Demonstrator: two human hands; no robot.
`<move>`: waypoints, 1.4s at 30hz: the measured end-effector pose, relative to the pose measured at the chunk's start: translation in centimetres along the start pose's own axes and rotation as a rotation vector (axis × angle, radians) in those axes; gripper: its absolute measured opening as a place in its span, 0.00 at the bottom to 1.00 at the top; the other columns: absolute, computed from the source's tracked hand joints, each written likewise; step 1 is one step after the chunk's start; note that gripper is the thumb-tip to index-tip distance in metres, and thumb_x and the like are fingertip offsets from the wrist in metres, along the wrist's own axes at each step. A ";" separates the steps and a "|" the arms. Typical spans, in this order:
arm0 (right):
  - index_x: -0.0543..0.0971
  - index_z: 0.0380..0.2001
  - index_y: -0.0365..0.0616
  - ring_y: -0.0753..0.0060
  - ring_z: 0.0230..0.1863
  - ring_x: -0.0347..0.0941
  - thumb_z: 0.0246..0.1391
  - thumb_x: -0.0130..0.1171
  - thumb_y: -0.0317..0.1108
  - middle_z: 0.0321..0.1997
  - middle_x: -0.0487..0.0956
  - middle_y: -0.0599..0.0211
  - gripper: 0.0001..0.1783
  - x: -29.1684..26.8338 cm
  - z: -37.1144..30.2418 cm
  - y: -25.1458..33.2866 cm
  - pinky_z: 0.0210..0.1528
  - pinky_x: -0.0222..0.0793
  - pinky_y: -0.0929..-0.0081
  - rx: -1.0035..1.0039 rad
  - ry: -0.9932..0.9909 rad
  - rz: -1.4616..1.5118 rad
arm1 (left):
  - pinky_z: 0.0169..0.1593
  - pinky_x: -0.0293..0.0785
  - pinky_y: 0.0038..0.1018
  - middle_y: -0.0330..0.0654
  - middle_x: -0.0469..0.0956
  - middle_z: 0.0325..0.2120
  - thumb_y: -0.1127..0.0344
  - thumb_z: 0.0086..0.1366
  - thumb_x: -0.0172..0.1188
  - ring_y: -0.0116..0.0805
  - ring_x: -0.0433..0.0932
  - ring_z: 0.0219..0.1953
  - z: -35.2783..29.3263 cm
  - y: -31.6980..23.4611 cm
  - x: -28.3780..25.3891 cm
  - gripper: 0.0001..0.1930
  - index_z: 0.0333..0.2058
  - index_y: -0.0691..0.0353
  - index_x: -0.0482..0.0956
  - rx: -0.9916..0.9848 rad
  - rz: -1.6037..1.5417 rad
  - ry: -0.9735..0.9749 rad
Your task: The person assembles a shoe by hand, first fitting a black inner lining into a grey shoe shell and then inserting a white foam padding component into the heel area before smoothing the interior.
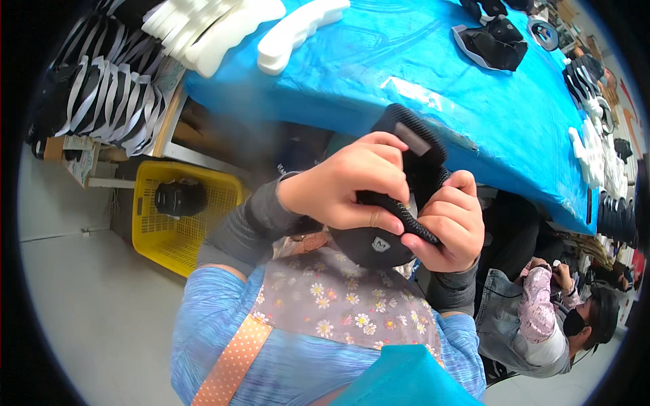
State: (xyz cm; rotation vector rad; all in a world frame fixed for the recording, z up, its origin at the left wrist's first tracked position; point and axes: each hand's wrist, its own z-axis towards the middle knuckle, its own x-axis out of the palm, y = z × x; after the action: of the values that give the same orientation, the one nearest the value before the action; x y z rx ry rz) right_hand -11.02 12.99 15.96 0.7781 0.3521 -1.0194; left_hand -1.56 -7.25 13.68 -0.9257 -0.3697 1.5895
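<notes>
Both my hands are closed on a black padded fabric piece (pixel 425 170) with a ribbed knit surface, held up in front of my chest. My left hand (pixel 349 183) pinches its folded edge between thumb and fingers. On the other side my right hand (pixel 450 220) grips the same edge, thumb facing the left thumb. A grey rectangular patch (pixel 412 139) shows on the upper part. Below the hands is a rounded black part with a small shield-shaped badge (pixel 381 244); whether it belongs to the same piece I cannot tell.
A blue-covered table (pixel 325 98) lies ahead, with white foam pieces (pixel 298 34) at left and black padded pieces (pixel 497 44) at far right. Left are stacked black-and-white strips (pixel 108 101) and a yellow basket (pixel 156 230) holding a black item. A masked co-worker (pixel 542 318) sits at right.
</notes>
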 end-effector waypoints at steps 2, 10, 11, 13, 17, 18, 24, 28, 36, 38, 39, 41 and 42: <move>0.73 0.16 0.46 0.67 0.19 0.65 0.35 0.77 0.38 0.16 0.69 0.72 0.19 0.8 0.1 0.2 0.36 0.59 0.66 0.003 -0.057 0.159 | 0.60 0.60 0.43 0.35 0.74 0.23 0.56 0.55 0.73 0.37 0.73 0.31 0.3 0.2 0.3 0.15 0.28 0.60 0.78 0.005 -0.161 0.000; 0.73 0.15 0.44 0.60 0.19 0.68 0.39 0.76 0.38 0.15 0.69 0.64 0.19 -0.4 2.2 -0.6 0.30 0.64 0.65 0.250 0.293 0.039 | 0.55 0.62 0.39 0.38 0.70 0.22 0.61 0.59 0.68 0.38 0.70 0.28 0.4 0.8 0.5 0.11 0.26 0.59 0.77 -0.051 0.121 -0.062; 0.71 0.13 0.46 0.60 0.18 0.68 0.41 0.75 0.38 0.15 0.69 0.65 0.20 -0.2 2.2 -0.5 0.27 0.63 0.66 0.230 0.259 0.045 | 0.55 0.61 0.39 0.37 0.70 0.21 0.61 0.59 0.68 0.37 0.70 0.28 0.4 0.8 0.6 0.11 0.26 0.58 0.77 -0.038 0.090 -0.069; 0.71 0.13 0.47 0.63 0.19 0.70 0.41 0.74 0.36 0.15 0.70 0.67 0.19 0.1 2.2 -0.7 0.28 0.67 0.68 0.066 0.187 -0.048 | 0.55 0.60 0.40 0.35 0.71 0.21 0.59 0.59 0.69 0.36 0.70 0.29 0.6 1.3 0.7 0.12 0.25 0.57 0.77 0.013 0.009 -0.094; 0.71 0.13 0.48 0.66 0.20 0.71 0.41 0.75 0.36 0.16 0.71 0.70 0.19 1.2 1.7 -0.7 0.31 0.71 0.70 -0.027 0.109 -0.136 | 0.55 0.60 0.40 0.35 0.73 0.21 0.58 0.57 0.70 0.36 0.71 0.30 0.1 3.1 0.6 0.13 0.24 0.57 0.76 0.039 -0.108 -0.049; 0.71 0.13 0.48 0.66 0.20 0.70 0.41 0.75 0.38 0.16 0.71 0.71 0.20 1.5 1.5 -0.6 0.31 0.71 0.70 -0.020 0.089 -0.155 | 0.55 0.61 0.40 0.35 0.73 0.20 0.58 0.57 0.70 0.36 0.71 0.29 -0.1 3.3 0.6 0.13 0.24 0.57 0.76 0.055 -0.043 -0.070; 0.77 0.20 0.44 0.63 0.25 0.73 0.57 0.58 0.52 0.19 0.73 0.69 0.23 0.5 -0.1 -2.1 0.41 0.68 0.63 0.002 -0.127 0.060 | 0.49 0.65 0.39 0.36 0.71 0.16 0.55 0.65 0.62 0.35 0.71 0.22 -0.2 0.6 -0.1 0.18 0.18 0.57 0.74 0.166 0.038 -0.159; 0.74 0.20 0.43 0.61 0.24 0.71 0.63 0.48 0.36 0.20 0.72 0.66 0.18 1.8 0.6 -1.7 0.40 0.65 0.62 0.055 -0.197 0.096 | 0.48 0.62 0.40 0.36 0.72 0.17 0.53 0.75 0.43 0.36 0.70 0.23 0.1 0.9 2.1 0.25 0.18 0.57 0.71 0.090 -0.144 -0.323; 0.71 0.20 0.43 0.59 0.24 0.67 0.60 0.46 0.29 0.21 0.70 0.65 0.13 5.2 1.9 -2.5 0.38 0.62 0.62 0.061 -0.296 0.103 | 0.48 0.61 0.35 0.39 0.72 0.25 0.48 0.78 0.29 0.34 0.67 0.30 -1.0 2.6 4.2 0.28 0.27 0.57 0.71 0.071 -0.109 -0.548; 0.72 0.20 0.42 0.58 0.24 0.68 0.56 0.50 0.26 0.21 0.72 0.64 0.11 5.1 1.7 -2.4 0.38 0.63 0.63 0.060 -0.305 0.018 | 0.47 0.64 0.31 0.41 0.72 0.29 0.50 0.77 0.36 0.34 0.69 0.33 -0.8 3.0 3.3 0.24 0.30 0.60 0.71 0.037 -0.105 -0.579; 0.73 0.19 0.42 0.59 0.24 0.69 0.54 0.53 0.26 0.20 0.72 0.64 0.10 4.7 1.6 -2.4 0.37 0.64 0.63 0.036 -0.297 -0.079 | 0.47 0.66 0.29 0.43 0.72 0.33 0.57 0.75 0.46 0.34 0.69 0.36 -0.8 3.1 2.7 0.15 0.35 0.62 0.71 -0.039 0.069 -0.691; 0.75 0.19 0.44 0.63 0.24 0.71 0.49 0.59 0.26 0.19 0.73 0.68 0.07 3.9 1.5 -2.6 0.38 0.64 0.64 -0.013 -0.271 -0.265 | 0.48 0.68 0.33 0.46 0.73 0.33 0.63 0.67 0.60 0.42 0.73 0.38 -1.2 4.0 0.4 0.09 0.37 0.63 0.73 -0.116 0.455 -0.829; 0.76 0.20 0.46 0.66 0.25 0.72 0.49 0.61 0.29 0.20 0.75 0.70 0.07 3.6 1.8 -2.3 0.40 0.64 0.65 -0.049 -0.247 -0.343 | 0.48 0.68 0.33 0.46 0.74 0.35 0.63 0.66 0.62 0.43 0.73 0.40 -1.4 3.8 -0.4 0.11 0.39 0.63 0.73 -0.141 0.588 -0.843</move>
State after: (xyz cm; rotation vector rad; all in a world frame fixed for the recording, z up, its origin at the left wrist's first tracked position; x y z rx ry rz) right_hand -11.32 8.76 14.08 0.5486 0.3015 -1.4078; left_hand -3.19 -8.98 10.34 -0.4258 -0.8540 2.5002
